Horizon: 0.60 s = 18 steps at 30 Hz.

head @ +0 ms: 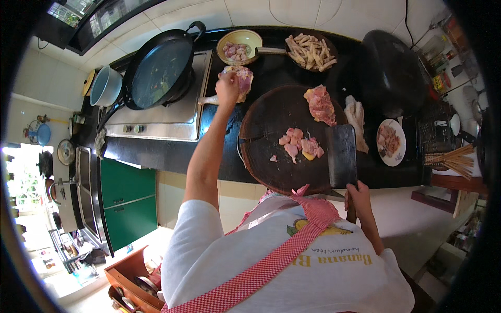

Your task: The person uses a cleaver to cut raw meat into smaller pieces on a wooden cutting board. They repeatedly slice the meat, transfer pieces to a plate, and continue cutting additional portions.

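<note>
My left hand (228,88) is on a raw chicken leg (245,80) that lies on the black counter, its bone end pointing left; the fingertips are partly hidden. In my right hand (357,194) is the handle of a cleaver (342,156), whose broad blade lies over the right edge of a round wooden chopping block (266,113). Several cut chicken pieces (294,137) lie at the middle of the block. A larger piece of raw meat (321,105) rests near its upper right edge.
A wok (160,74) stands on the steel gas stove (156,121) at left. Behind the block are a bowl of meat pieces (256,37) and a pan of chicken feet (312,53). A cloth (355,117) and a plate of meat (385,154) lie at right.
</note>
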Available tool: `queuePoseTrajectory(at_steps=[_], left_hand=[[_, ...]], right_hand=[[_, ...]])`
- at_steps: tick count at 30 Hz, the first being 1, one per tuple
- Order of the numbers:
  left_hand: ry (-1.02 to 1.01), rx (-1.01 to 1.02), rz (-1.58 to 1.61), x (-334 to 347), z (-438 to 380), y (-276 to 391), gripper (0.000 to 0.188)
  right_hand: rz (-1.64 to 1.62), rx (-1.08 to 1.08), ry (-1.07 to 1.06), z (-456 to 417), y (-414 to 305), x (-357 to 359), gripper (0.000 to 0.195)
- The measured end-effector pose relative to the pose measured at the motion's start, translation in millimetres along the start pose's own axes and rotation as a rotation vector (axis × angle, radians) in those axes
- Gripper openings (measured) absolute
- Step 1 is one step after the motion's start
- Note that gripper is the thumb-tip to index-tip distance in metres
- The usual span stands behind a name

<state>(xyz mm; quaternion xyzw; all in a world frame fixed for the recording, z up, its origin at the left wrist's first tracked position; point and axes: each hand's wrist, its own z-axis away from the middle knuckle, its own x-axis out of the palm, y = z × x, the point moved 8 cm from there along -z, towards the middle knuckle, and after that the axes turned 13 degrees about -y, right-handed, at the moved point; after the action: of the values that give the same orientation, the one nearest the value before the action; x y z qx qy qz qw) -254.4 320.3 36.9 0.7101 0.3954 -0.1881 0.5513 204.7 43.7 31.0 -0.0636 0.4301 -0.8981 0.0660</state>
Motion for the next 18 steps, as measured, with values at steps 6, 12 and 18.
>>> queuePoseTrajectory(at_steps=[6,12,18], left_hand=[[-0.187,-0.121,-0.18,18.3,-113.2,-42.5,0.021],[-0.522,0.024,-0.447,77.2,-154.7,-58.4,0.027],[-0.321,-0.199,0.082,59.5,-173.0,-100.7,0.024]], right_hand=[[0.078,0.048,0.053,4.5,1.4,1.6,0.014],[0.075,0.076,0.1,12.8,-5.1,10.8,0.013],[0.047,0.129,0.133,12.3,-3.9,10.7,0.014]])
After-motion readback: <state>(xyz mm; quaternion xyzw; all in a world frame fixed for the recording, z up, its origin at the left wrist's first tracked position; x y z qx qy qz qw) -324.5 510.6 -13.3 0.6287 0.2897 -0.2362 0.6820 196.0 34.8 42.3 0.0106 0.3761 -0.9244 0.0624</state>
